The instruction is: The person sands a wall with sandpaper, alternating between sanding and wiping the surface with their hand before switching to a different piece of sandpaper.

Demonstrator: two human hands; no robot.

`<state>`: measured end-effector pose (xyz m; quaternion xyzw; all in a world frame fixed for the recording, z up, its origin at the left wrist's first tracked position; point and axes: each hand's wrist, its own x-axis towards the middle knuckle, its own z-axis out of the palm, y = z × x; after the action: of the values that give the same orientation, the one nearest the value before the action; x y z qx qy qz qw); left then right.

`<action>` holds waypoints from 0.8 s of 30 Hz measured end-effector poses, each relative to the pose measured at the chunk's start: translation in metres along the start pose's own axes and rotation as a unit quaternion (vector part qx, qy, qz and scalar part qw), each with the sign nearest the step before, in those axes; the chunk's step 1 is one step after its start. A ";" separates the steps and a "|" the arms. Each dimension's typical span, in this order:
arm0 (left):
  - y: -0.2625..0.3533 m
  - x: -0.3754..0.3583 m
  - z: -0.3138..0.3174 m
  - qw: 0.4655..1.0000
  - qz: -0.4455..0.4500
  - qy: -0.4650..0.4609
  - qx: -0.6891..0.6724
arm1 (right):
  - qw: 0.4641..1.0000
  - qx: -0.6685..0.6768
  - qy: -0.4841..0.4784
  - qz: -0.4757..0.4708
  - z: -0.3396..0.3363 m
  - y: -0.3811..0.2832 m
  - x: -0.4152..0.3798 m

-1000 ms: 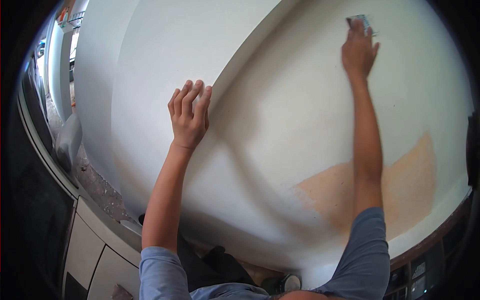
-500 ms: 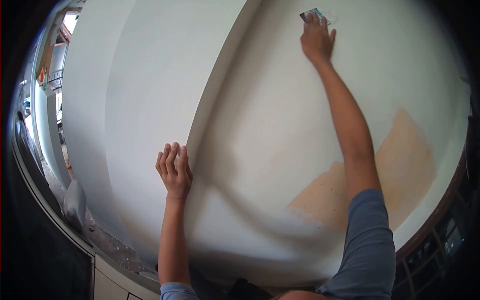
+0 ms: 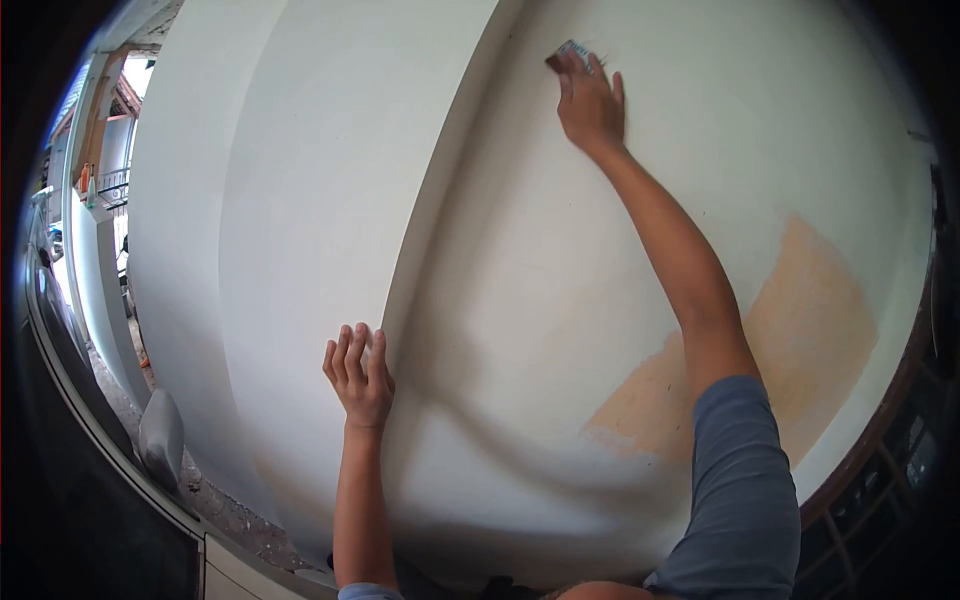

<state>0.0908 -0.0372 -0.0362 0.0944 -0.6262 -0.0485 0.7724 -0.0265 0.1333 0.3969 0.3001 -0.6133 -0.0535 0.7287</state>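
High on the pale wall, my right hand presses a small piece of sandpaper against the surface. The sheet has blue-green printing on its back and a brown corner, and my fingers cover much of it. My right arm is stretched up and across the wall. Lower left, my left hand is open, its fingers apart and slightly bent, by the vertical edge of the projecting wall section. It holds nothing.
A peach-coloured bare patch marks the wall at lower right. At the left are a car's side mirror and dark window. A dark framed grid lines the lower right edge.
My right hand has slid left and slightly down the wall with the sandpaper. In the view, my left hand sits a little lower and further right, still open.
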 end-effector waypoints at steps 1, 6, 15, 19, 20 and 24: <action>0.000 0.000 -0.001 1.000 0.003 0.000 0.000 | 0.999 -0.027 0.023 0.013 0.008 0.001 0.010; -0.002 0.004 0.000 1.000 0.012 0.008 0.004 | 0.993 -0.025 -0.108 -0.049 0.002 -0.072 -0.039; 0.001 0.002 -0.004 1.000 0.022 0.002 0.004 | 0.996 -0.075 -0.052 0.006 -0.023 0.054 0.012; -0.004 0.001 -0.002 1.000 0.015 -0.007 0.004 | 0.989 -0.099 0.002 0.106 -0.012 0.080 0.014; -0.002 0.001 -0.002 1.000 0.014 -0.018 0.005 | 0.983 -0.130 0.028 0.128 -0.003 0.067 0.013; -0.001 0.003 -0.002 0.999 0.032 0.000 0.011 | 0.994 -0.027 -0.105 -0.026 0.001 -0.045 -0.009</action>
<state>0.0930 -0.0387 -0.0343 0.0827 -0.6292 -0.0172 0.7726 -0.0162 0.1006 0.3668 0.2890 -0.6766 -0.1196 0.6666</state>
